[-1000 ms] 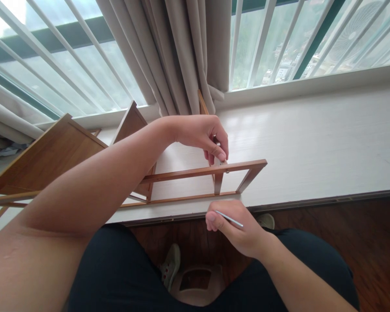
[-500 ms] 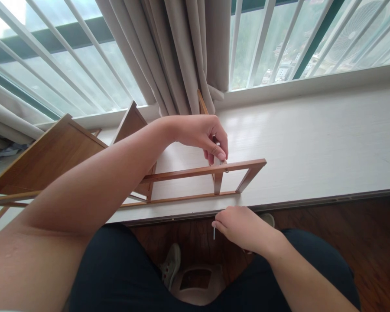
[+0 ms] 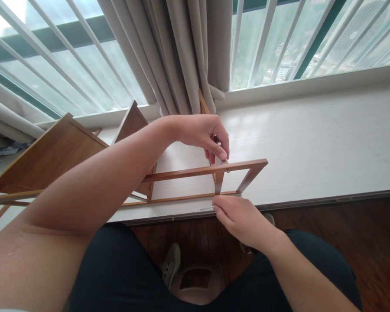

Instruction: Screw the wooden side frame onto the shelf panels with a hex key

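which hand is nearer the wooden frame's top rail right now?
Left. The left hand pinches a small pale part right at the top rail. The right hand sits lower, by the bottom rail, gripping a thin metal rod.

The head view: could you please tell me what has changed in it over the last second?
The right hand has risen toward the wooden frame, turning the thin metal rod it holds: first pointing right, then down, now left, by the lower rail. The left hand stays pinched on a small pale part at the top rail; the frame has not moved.
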A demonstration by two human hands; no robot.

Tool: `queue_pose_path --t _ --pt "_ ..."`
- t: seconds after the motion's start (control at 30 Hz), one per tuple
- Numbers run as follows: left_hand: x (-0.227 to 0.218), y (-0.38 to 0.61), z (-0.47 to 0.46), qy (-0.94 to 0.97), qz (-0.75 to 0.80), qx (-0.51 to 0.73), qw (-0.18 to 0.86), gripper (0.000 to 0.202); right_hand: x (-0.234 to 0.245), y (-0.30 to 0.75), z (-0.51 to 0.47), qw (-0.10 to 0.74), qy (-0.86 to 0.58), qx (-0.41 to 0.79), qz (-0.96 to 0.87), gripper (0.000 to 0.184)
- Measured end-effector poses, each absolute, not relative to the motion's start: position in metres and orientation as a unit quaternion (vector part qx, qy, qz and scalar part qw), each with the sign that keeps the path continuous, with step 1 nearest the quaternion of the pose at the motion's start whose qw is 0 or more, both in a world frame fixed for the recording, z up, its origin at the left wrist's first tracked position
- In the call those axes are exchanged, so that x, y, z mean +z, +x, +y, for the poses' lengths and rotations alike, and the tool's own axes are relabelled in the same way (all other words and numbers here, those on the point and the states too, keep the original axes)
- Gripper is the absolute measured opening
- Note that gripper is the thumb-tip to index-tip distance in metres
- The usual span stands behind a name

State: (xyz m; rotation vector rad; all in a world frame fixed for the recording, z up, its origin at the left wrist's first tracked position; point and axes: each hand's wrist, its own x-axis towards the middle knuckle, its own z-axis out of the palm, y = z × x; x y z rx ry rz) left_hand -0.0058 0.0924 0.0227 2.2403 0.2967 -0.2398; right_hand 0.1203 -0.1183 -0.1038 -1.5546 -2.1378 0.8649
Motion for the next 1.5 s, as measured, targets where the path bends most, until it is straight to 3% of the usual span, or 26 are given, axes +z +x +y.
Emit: queue_pose_path --t 0.37,0.53,0.97,1.17,1.33,1.5 --pt "0.023 -0.006 0.092 0.894 0.124 -0.09 0.421 0.022 -0.108 0.126 -0.123 0.44 -0.47 0.3 -0.704 0.012" --pt "0.022 -0.006 0.093 0.893 0.121 -0.096 0.422 0.023 -0.104 0.128 -0.127 0.521 -0.435 0.269 -0.683 0.007" --pt "0.022 -0.006 0.093 0.897 0.11 -0.094 0.418 0.021 -0.106 0.127 -0.136 0.638 -0.412 0.296 -0.58 0.017" --pt "0.022 -0.005 0.093 0.893 0.118 -0.091 0.425 0.022 -0.104 0.123 -0.133 0.686 -0.402 0.361 -0.487 0.007" --pt "0.022 -0.006 0.093 0.9 0.111 -0.088 0.412 0.022 -0.099 0.125 -0.129 0.696 -0.409 0.327 -0.491 0.002" --pt "0.023 -0.005 0.092 0.898 0.117 -0.088 0.414 0.021 -0.094 0.123 -0.133 0.695 -0.373 0.402 -0.465 0.005"
